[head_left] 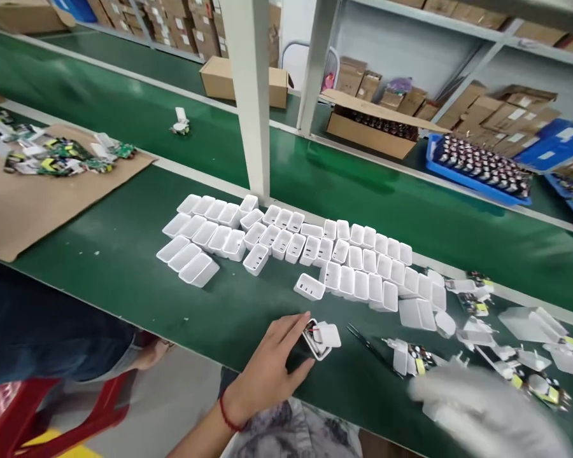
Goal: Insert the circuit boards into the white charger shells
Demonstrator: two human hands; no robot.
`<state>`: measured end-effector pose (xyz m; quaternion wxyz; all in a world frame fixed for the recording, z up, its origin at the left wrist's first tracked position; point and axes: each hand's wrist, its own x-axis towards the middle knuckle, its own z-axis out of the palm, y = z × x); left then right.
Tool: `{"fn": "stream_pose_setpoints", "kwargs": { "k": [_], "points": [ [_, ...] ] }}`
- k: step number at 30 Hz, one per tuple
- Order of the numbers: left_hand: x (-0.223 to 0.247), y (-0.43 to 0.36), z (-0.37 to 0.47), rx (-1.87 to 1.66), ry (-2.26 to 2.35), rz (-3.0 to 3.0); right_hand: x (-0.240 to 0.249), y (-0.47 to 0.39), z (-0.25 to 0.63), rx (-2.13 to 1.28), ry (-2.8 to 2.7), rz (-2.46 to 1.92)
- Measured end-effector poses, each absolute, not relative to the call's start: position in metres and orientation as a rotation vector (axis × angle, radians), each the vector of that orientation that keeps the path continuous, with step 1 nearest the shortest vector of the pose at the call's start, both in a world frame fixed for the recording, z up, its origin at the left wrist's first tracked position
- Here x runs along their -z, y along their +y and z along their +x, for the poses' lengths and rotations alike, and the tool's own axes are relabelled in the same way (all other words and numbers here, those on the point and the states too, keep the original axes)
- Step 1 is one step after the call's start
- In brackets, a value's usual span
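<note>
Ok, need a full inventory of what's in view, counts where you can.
worktable: 1, green, foreground
empty cases: dozens, white, mid-table
filled case: 1, white, at left hand
flat piece: 1, white, on filled case
tweezers: 1, dark, right of filled case
loose boards: several, green/yellow/white, table right
board heap: 1, mixed, on cardboard
cardboard sheet: 1, brown, left
lone assembly: 1, white/green, behind table
cartons: many, brown, back
trays: several, blue, back right
posts: 2, off-white, centre
stool: 1, red, lower left
neighbour's hand: 1, lower left
left hand: 1, bare, red wristband
right hand: 1, white blur, lower right
</note>
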<state>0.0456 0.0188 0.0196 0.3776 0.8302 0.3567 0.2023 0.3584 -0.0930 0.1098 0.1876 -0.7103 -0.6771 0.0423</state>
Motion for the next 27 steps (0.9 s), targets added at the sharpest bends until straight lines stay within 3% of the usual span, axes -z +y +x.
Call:
{"fn": "stream_pose_setpoints", "kwargs": {
  "k": [2,8,20,27],
  "points": [
    [-0.015,0.016,0.048,-0.580,0.907,2.141,-0.077,-0.111,0.290,-0.142,-2.221,-1.739],
    [-0.008,0.018,0.050,-0.717,0.854,2.169,-0.011,-0.070,0.206,0.114,-2.095,-1.760],
    [-0.011,0.021,0.044,-0.726,0.750,2.188,-0.001,-0.049,0.233,0.297,-2.245,-1.558],
    [-0.006,0.017,0.033,-0.891,0.871,2.088,-0.023,-0.058,0.225,0.367,-2.220,-1.566]
  ]
}}
